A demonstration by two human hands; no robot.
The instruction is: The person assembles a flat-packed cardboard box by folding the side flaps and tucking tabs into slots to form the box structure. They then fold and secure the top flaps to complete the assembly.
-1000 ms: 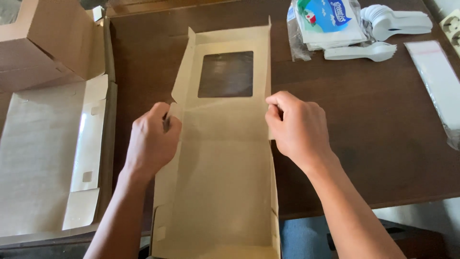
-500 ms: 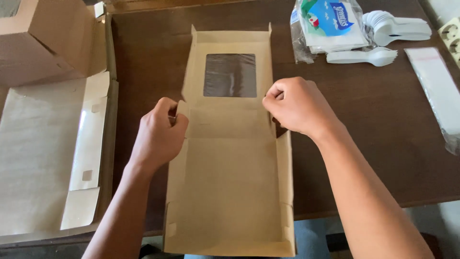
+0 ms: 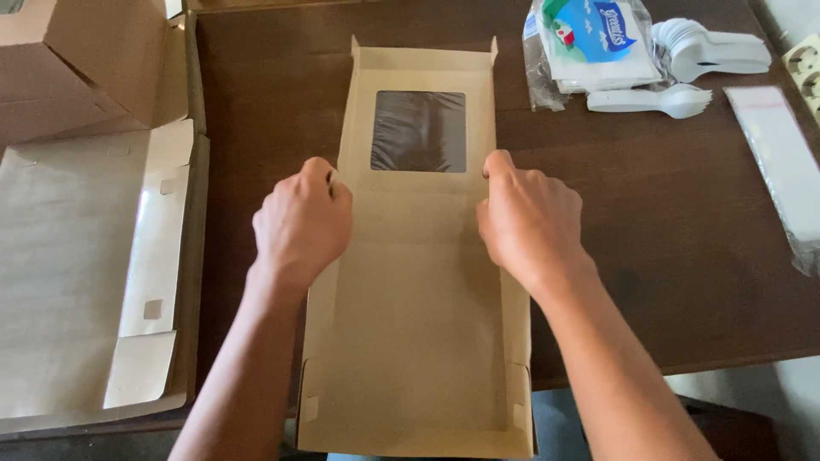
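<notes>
Dark wooden bench (image 3: 683,248) is carrying a flat kraft box blank (image 3: 418,341) with a clear window, lying lengthwise, near end overhanging the edge. Left hand (image 3: 301,224) is pinching the blank's left side flap, fingers curled, knuckles up. Right hand (image 3: 530,220) is gripping the right side flap likewise. Both forearms are reaching in from below, flanking the blank.

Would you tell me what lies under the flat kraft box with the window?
The kraft box lies on the dark wooden table, visible through its window. Its near end overhangs the table edge. Both hands, left and right, cover its side flaps.
</notes>
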